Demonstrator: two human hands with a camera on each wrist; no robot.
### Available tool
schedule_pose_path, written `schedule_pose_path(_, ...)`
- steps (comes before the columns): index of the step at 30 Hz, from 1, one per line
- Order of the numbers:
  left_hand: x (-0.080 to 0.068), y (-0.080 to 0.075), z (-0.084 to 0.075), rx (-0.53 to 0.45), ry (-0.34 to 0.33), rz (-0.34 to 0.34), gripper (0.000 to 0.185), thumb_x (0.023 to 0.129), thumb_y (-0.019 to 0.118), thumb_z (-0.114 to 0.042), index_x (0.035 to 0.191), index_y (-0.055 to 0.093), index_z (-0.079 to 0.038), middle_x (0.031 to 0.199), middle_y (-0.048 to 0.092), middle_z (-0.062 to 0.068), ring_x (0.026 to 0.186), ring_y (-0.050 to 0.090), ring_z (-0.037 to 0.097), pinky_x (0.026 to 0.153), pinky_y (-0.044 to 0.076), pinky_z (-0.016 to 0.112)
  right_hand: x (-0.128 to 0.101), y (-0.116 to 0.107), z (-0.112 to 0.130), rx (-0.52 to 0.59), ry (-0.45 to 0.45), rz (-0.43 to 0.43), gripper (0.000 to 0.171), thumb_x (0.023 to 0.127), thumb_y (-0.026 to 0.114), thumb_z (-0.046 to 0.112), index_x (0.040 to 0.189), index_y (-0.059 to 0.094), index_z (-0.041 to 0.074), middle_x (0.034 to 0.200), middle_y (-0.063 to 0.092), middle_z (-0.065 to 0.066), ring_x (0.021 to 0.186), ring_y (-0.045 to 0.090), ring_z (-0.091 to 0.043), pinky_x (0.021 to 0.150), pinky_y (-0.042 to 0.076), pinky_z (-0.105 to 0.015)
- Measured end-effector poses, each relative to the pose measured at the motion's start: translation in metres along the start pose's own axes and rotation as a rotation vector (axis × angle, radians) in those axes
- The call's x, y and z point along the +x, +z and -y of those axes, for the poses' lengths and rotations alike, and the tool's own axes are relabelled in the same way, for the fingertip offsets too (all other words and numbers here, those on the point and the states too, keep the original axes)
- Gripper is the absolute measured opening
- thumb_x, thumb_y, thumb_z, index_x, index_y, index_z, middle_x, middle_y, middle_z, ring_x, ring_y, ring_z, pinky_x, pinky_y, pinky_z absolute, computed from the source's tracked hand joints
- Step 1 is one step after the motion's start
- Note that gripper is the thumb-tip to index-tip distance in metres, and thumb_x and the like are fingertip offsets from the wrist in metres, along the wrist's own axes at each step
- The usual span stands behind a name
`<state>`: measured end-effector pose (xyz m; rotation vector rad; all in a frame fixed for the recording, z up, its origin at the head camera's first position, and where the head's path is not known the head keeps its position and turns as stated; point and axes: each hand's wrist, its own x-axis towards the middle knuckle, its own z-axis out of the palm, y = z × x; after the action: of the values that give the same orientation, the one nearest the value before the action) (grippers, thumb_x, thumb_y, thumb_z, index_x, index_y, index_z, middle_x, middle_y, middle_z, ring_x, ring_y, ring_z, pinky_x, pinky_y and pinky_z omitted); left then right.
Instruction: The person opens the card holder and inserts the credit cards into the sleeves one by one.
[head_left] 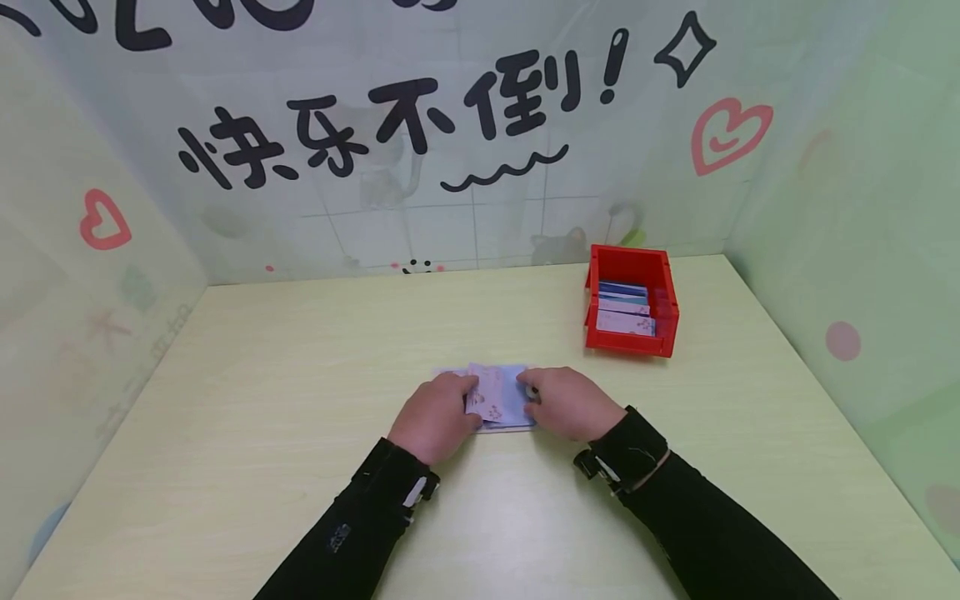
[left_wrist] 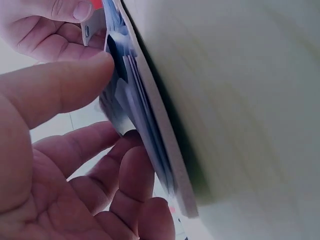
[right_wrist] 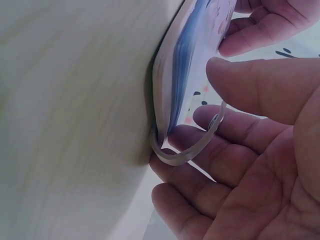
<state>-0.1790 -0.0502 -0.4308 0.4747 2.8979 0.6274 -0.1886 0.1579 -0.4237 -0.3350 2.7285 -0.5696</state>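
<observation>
A small stack of pastel cards (head_left: 501,398) lies on the pale yellow table (head_left: 300,392), a pink flowered card on top of blue ones. My left hand (head_left: 435,417) pinches the stack's left edge; the left wrist view shows thumb and fingers on the cards (left_wrist: 145,125). My right hand (head_left: 572,402) holds the right edge, with a clear binder ring (right_wrist: 187,147) looped through the cards (right_wrist: 182,65) between its thumb and fingers.
A red plastic bin (head_left: 632,302) holding several more cards stands at the back right of the table. Decorated panels wall the table on the left, back and right. Black sleeves cover both forearms.
</observation>
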Motion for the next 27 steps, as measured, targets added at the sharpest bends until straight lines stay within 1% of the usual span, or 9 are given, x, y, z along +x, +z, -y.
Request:
schedule_pose_path(5,0.002,0.000,-0.003,0.004,0.002,0.011,0.054,0.094,0.080,-0.020,0.143,0.064,-0.003,0.137,0.066,0.020,0.099,0.063,0.026,0.093,0.056,0.040,-0.001,0.000,-0.001,-0.008,-0.008,-0.005,0.056,0.099,0.074,0.020,0.151,0.057,0.008,0.145,0.064,-0.011,0.122,0.062,-0.028,0.114,0.051,-0.049)
schedule_pose_path(9,0.002,0.000,-0.006,0.006,-0.002,0.016,0.054,0.094,0.080,-0.021,0.143,0.065,-0.004,0.137,0.065,0.020,0.099,0.063,0.027,0.092,0.056,0.042,0.000,0.000,-0.001,-0.006,-0.007,-0.008,0.057,0.099,0.074,0.018,0.152,0.057,0.008,0.145,0.064,-0.011,0.121,0.062,-0.028,0.114,0.051,-0.048)
schedule_pose_path(14,0.002,0.002,-0.008,0.028,0.004,0.028,0.052,0.095,0.077,-0.020,0.143,0.065,-0.005,0.140,0.064,0.019,0.104,0.064,0.029,0.092,0.058,0.044,0.000,0.000,-0.001,0.020,0.008,-0.011,0.059,0.098,0.074,0.017,0.153,0.055,0.009,0.144,0.064,-0.009,0.117,0.062,-0.026,0.112,0.053,-0.045)
schedule_pose_path(19,0.002,0.003,-0.009,0.037,0.012,0.030,0.049,0.097,0.074,-0.016,0.144,0.064,-0.006,0.142,0.063,0.018,0.108,0.064,0.031,0.092,0.058,0.046,0.001,0.001,-0.002,0.038,0.017,-0.018,0.061,0.099,0.073,0.016,0.156,0.052,0.010,0.145,0.063,-0.009,0.116,0.061,-0.026,0.110,0.054,-0.043)
schedule_pose_path(27,0.002,0.004,-0.014,0.072,0.030,0.046,0.047,0.099,0.063,-0.009,0.147,0.062,-0.009,0.146,0.062,0.014,0.125,0.062,0.034,0.095,0.055,0.056,0.001,0.001,-0.002,0.033,-0.003,-0.037,0.060,0.100,0.072,0.014,0.155,0.052,0.007,0.146,0.063,-0.011,0.119,0.062,-0.027,0.112,0.053,-0.045)
